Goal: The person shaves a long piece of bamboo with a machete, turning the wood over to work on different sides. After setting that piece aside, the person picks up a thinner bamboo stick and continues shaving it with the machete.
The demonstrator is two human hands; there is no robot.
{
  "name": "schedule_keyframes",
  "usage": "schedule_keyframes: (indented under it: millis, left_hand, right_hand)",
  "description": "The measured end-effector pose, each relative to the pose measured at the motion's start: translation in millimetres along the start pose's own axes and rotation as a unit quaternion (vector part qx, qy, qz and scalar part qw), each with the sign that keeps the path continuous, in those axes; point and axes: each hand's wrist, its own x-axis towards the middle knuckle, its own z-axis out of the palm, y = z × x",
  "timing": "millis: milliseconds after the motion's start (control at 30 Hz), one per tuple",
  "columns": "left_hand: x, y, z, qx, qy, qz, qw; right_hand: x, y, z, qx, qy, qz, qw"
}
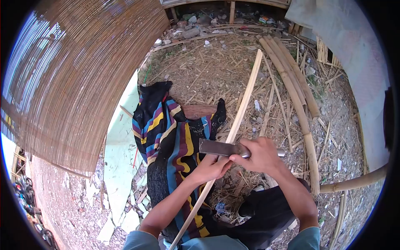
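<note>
My right hand (262, 155) is wrapped around the handle of a short, square-ended knife (217, 147) with a broad dark blade. A silvery handle end sticks out on the far side of the fist. The blade points left and lies across a long pale bamboo strip (243, 108). Just below the blade, my left hand (211, 168) is closed around the strip, its fingertips partly hidden. From my lap the strip slants up and away to the right. Beneath my forearms, a striped cloth (162, 137) in black, blue, yellow and purple is spread out.
Several bamboo poles (287, 79) lie on the right, and another pole (354, 180) juts in lower down. A slatted bamboo screen (83, 75) hangs at left above a pale green sheet (118, 166). Shavings and rubble cover the ground (200, 71). A reddish block (199, 111) touches the cloth.
</note>
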Motion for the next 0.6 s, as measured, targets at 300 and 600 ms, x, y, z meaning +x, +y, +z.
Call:
schedule_keyframes:
  millis: [300, 600]
  left_hand:
    - [-4, -7, 6, 0.347, 0.156, 0.179, 0.907]
    - [-29, -13, 31, 0.387, 0.134, 0.065, 0.910]
  right_hand:
    - [0, -7, 12, -0.017, 0.007, 0.036, 0.999]
    - [55, 74, -50, -0.083, 0.153, 0.366, 0.914]
